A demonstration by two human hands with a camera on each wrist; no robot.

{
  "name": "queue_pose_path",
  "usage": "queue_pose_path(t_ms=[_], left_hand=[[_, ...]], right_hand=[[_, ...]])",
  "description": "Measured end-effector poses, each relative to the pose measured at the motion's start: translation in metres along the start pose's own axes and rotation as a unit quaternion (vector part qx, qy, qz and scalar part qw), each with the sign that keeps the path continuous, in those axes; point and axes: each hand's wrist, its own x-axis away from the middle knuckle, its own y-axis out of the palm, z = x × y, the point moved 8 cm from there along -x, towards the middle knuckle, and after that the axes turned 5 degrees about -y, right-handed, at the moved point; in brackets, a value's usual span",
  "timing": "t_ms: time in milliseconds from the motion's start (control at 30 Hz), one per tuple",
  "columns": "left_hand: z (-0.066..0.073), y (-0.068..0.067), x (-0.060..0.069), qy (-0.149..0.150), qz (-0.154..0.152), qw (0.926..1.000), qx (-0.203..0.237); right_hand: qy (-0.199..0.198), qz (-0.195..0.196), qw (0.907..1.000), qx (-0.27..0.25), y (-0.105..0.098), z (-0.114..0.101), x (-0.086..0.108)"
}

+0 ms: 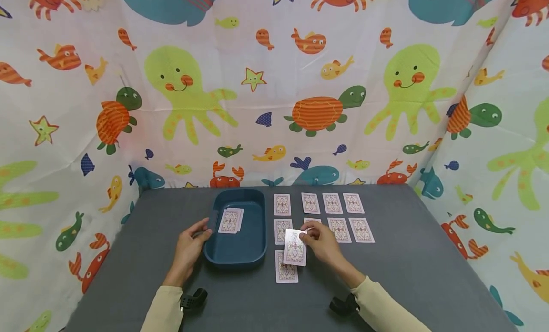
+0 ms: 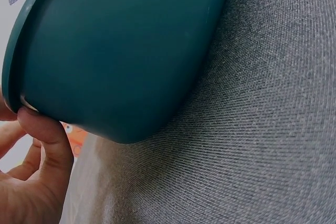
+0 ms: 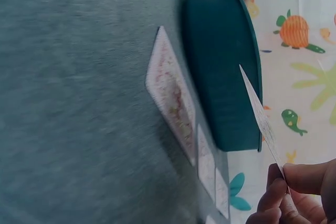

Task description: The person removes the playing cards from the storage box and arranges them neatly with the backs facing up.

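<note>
A playing card [image 1: 295, 247], back side up, is pinched at its upper right corner between the thumb and fingers of my right hand [image 1: 322, 242]. It hovers above another face-down card [image 1: 286, 274] and hides part of it. In the right wrist view the held card [image 3: 261, 121] appears nearly edge-on. My left hand [image 1: 188, 246] holds the left rim of a dark teal plastic tray [image 1: 254, 213]; the left wrist view shows the thumb [image 2: 44, 127] against the tray's rim. A few overlapping face-down cards [image 1: 230, 221] lie inside the tray.
Right of the tray, several face-down cards [image 1: 332, 203] lie in rows on the grey cloth-covered table [image 1: 407, 275]. My right hand partly covers one card [image 1: 312, 221]. A curtain with sea animals [image 1: 266, 155] stands behind and at both sides.
</note>
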Motion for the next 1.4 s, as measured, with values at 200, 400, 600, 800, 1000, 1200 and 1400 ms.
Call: queue_pose_path(t_ms=[200, 400, 600, 800, 1000, 1200, 1400], left_hand=[[0.001, 0.001, 0.001, -0.002, -0.002, 1.0000, -0.003], [-0.001, 0.001, 0.001, -0.003, -0.001, 1.0000, -0.004], [0.001, 0.000, 0.003, -0.004, 0.002, 1.0000, -0.008], [0.001, 0.000, 0.001, -0.004, 0.002, 1.0000, -0.003], [0.001, 0.001, 0.001, -0.006, -0.001, 1.0000, -0.006], [0.001, 0.000, 0.001, -0.006, -0.002, 1.0000, -0.005], [0.001, 0.000, 0.002, -0.005, -0.002, 0.9999, -0.010]], right_hand=[[0.019, 0.000, 0.9998, 0.003, -0.010, 0.016, 0.011], [0.019, 0.001, 0.9998, 0.001, -0.021, 0.029, 0.020], [0.009, -0.005, 0.9999, 0.010, -0.030, 0.038, 0.026], [0.019, -0.009, 0.9995, 0.023, -0.036, 0.047, 0.026], [0.031, -0.015, 0.9985, 0.044, -0.037, 0.054, 0.025], [0.021, -0.016, 0.9961, 0.085, -0.038, 0.057, 0.021], [0.019, -0.028, 0.9938, 0.106, -0.038, 0.057, 0.017]])
